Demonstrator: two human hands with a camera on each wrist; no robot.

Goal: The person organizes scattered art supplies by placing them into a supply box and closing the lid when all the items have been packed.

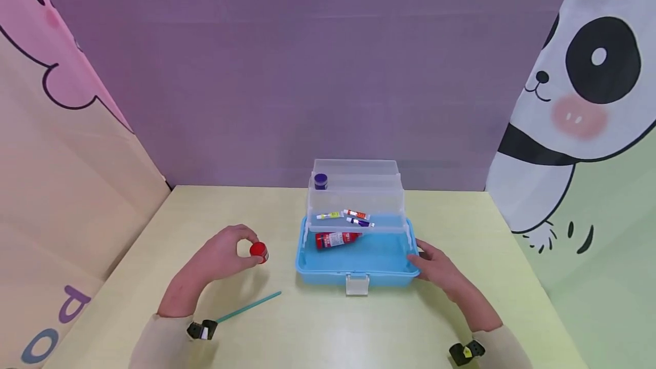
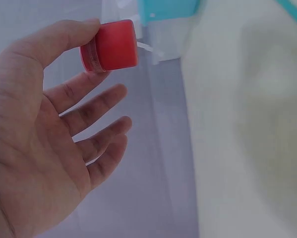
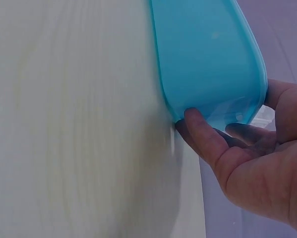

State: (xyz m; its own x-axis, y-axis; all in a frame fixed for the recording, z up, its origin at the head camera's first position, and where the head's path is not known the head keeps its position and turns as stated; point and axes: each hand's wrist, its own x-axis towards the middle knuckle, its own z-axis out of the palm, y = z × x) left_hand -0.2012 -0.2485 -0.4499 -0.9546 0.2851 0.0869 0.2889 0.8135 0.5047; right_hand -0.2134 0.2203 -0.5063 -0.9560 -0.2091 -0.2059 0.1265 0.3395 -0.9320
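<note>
Between thumb and index finger, my left hand (image 1: 225,252) pinches a small red jar (image 1: 258,251) above the table. The left wrist view shows the jar's red cap (image 2: 119,45) up close, the other fingers spread apart below. My right hand (image 1: 439,268) grips the right side of a light blue storage box (image 1: 381,255), thumb over the rim and fingers along the outer wall (image 3: 207,59). Inside the box lies a red bottle (image 1: 335,240). Three small paint tubes (image 1: 357,214) and a dark purple jar (image 1: 320,181) are in the clear raised trays (image 1: 359,178).
A thin teal stick (image 1: 251,305) lies on the pale wooden table (image 1: 318,335), partly behind the left wrist camera (image 1: 202,330). A clear latch (image 1: 357,285) hangs at the box's front. Purple cloth (image 1: 277,73) rises behind the table, with printed cloths on both sides.
</note>
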